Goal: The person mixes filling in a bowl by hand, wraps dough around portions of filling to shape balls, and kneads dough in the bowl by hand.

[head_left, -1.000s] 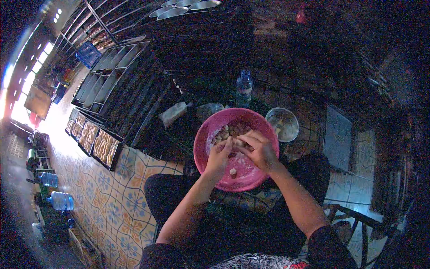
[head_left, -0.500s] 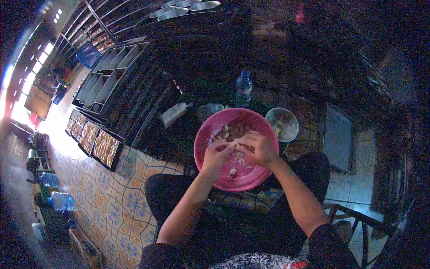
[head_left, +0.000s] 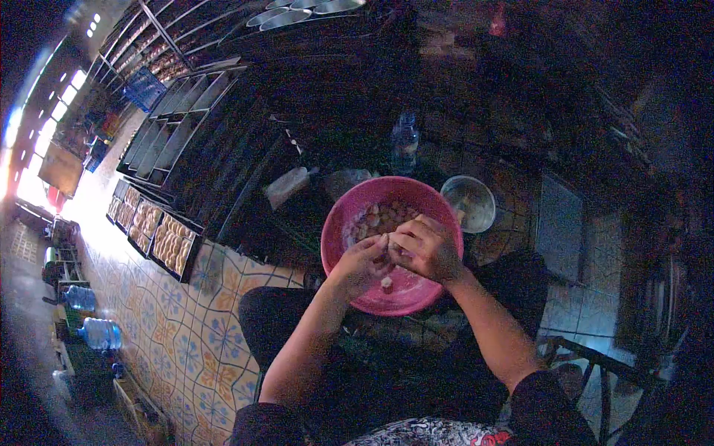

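Head camera, looking down at a seated person's lap. Both hands meet over a pink bowl (head_left: pixel 349 215) resting between the knees. The left hand (head_left: pixel 358 262) is curled, its fingertips drawn together against the right hand; whatever it pinches is too small and dim to name. The right hand (head_left: pixel 425 247) is also half closed, fingers bent inward, touching the left at the fingertips above the middle of the bowl. Inside the bowl, pale round dough pieces (head_left: pixel 383 216) lie heaped at the far side, and one small piece (head_left: pixel 386 282) sits alone near the front on a floury bottom. Just beyond the bowl to the right stands a metal bowl (head_left: pixel 470 202); a clear plastic bottle (head_left: pixel 404 144) stands behind. To the left, baking trays (head_left: pixel 160 234) with rows of pale pieces lie on a patterned tile floor (head_left: pixel 197 327). The upper and right parts of the scene are too dark to make out
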Demonstrator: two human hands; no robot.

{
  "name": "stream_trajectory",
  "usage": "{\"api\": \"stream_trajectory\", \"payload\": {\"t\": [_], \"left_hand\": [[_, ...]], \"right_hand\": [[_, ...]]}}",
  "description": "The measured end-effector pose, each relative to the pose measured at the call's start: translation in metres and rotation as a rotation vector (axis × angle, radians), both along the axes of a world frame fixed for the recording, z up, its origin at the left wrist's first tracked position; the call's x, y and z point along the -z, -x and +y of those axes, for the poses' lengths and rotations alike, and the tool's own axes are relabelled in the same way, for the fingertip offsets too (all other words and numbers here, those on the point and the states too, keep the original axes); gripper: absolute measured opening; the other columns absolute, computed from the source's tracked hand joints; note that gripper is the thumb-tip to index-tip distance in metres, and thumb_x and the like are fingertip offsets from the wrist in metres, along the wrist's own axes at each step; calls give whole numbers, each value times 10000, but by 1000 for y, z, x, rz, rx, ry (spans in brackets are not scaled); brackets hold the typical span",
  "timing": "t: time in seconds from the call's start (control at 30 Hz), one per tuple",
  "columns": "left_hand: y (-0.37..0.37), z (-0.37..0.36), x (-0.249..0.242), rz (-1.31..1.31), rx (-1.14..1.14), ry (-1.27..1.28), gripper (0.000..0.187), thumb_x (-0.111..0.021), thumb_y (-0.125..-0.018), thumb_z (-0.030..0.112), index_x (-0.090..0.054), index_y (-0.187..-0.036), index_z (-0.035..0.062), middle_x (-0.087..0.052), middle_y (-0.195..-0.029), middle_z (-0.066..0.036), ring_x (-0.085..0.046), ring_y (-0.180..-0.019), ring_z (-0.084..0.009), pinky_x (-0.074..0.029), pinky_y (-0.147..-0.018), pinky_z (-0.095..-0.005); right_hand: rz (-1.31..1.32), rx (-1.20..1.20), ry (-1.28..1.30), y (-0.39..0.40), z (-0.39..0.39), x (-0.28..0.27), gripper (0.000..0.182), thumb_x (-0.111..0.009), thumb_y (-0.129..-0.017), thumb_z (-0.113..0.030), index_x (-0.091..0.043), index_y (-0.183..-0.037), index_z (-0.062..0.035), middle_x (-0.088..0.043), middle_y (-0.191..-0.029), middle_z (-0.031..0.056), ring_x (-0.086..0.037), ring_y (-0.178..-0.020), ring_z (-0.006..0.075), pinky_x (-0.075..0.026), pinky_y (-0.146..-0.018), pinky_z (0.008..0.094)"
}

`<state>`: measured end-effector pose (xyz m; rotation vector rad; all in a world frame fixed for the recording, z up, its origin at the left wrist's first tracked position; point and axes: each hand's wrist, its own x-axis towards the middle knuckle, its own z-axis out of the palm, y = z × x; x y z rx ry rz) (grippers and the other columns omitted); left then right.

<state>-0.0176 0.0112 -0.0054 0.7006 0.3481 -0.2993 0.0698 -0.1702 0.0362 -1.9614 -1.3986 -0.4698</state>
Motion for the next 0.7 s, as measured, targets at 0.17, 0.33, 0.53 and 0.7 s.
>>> {"api": "stream_trajectory", "payload": {"t": [0.17, 0.33, 0.53, 0.7], "left_hand": [[2, -2, -12, 33, -63, -151, 235, -616, -1002, 219, -603, -1170, 56, -669, -1078, -52, -651, -932, -171, -528, -861, -324], [-1, -6, 1, 32, -88, -575, 251, -617, -997, 188, -601, -1174, 10, -692, -1055, -66, -670, -908, -183, -546, -831, -326], [-2, -3, -24, -106, -58, -1031, 282, -607, -1002, 185, -619, -1208, -7, -697, -1058, -68, -671, -942, -160, -551, -853, -298], [2, 3, -12, 20, 130, -298, 274, -623, -995, 204, -650, -1184, 8, -700, -1046, -60, -674, -916, -142, -550, -850, -281]], "right_hand": [[13, 20, -3, 2, 5, -3, 277, -763, -781, -341, -672, -882, -100, -643, -914, 59, -627, -838, 276, -521, -767, 415], [-82, 31, 26, -2, 1, 11, 321, -809, -705, -345, -656, -837, -95, -626, -871, 67, -629, -829, 285, -518, -760, 421], [-40, 111, 117, -4, -1, 14, 347, -799, -681, -377, -623, -780, -94, -631, -859, 80, -635, -817, 282, -490, -743, 422], [-64, 54, 106, -1, -1, 10, 399, -787, -675, -451, -627, -761, -95, -626, -836, 72, -630, -817, 274, -484, -739, 421]]}}
